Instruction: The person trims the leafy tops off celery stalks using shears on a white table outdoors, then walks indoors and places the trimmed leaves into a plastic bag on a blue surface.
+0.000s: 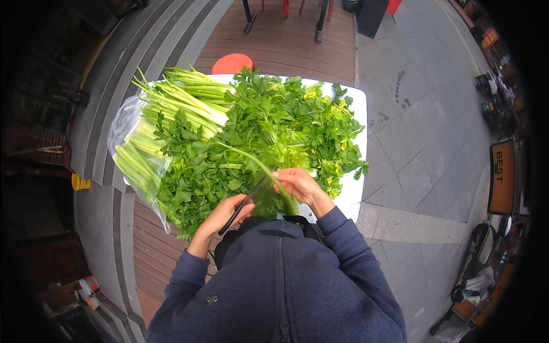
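Note:
My left hand [229, 214] is closed round the black handle of a knife [233, 218], whose blade points up and right towards a celery stalk. In my right hand [300, 185], between thumb and fingers, is that celery stalk [261, 165], its thick end near my body. Leafy celery tops [274, 115] cover much of a white table [359, 128]. At the back left lie trimmed celery stalks [193, 100] in a pile. More stalks rest in a clear plastic bag [137, 158] on the table's left side.
A red round stool [233, 63] stands behind the table. Grey steps [124, 85] run along the left, with a yellow container [80, 182] on them. Dark table legs [321, 25] stand on the wooden decking beyond. Grey paving [420, 128] lies to the right, with parked scooters at its far side.

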### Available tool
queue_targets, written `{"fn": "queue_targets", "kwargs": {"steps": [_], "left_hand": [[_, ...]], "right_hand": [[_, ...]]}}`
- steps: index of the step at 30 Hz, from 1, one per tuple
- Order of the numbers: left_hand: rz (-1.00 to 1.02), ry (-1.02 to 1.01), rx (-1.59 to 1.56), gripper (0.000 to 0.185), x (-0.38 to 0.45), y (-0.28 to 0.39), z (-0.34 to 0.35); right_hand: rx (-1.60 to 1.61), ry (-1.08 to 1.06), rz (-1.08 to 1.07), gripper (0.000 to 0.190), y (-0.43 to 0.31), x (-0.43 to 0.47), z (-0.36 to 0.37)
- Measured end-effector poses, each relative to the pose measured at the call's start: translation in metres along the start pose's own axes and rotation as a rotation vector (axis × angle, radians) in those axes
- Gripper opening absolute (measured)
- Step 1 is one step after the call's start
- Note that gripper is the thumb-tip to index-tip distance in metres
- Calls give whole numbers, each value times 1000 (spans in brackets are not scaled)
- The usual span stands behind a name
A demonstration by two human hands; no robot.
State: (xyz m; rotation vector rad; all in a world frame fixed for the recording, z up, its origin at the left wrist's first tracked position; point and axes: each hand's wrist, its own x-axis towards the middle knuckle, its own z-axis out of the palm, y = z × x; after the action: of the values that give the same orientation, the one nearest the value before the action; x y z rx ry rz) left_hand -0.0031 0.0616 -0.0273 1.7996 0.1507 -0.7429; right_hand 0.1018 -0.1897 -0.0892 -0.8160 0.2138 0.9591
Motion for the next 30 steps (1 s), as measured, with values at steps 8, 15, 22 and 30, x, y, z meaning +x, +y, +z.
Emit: {"fn": "queue_targets", "kwargs": {"steps": [8, 15, 22, 30], "left_hand": [[-61, 11, 21, 32, -6, 13, -9], [-121, 145, -129, 35, 3, 10, -4], [-137, 89, 63, 31, -6, -6, 4], [31, 195, 314, 30, 3, 9, 22]], "right_hand": [[-73, 99, -121, 18, 8, 2, 7], [-729, 386, -722, 23, 37, 7, 7], [-871, 532, -744, 22, 35, 12, -11], [-934, 490, -702, 19, 37, 19, -22]]}}
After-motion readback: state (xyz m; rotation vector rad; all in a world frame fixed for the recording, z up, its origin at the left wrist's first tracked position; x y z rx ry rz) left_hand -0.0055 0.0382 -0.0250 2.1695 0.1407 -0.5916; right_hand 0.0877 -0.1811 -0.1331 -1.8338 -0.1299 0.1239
